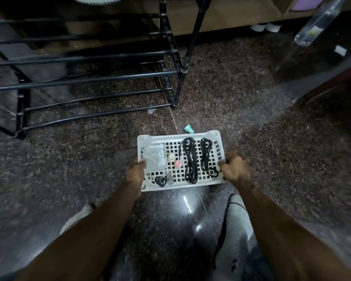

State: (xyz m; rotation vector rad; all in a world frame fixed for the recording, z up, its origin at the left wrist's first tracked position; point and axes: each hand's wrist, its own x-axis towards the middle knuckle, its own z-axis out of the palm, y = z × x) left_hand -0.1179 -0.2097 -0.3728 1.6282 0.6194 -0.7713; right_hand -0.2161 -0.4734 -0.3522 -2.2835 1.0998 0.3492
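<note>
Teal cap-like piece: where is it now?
Head view: the teal piece lies on the floor just beyond the far rim of the white perforated tray, not touching it, nearer its right corner.

Black metal rack (pixel 89 79) on speckled floor (pixel 231 94), small teal cap (pixel 188 128) lying loose, clear bottle (pixel 316 23) upper right.

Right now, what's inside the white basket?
Two black cord bundles, a clear bag, a cream cap, a pink cap. Under the bag is hidden; left hand and right hand cover the basket rims.
</note>
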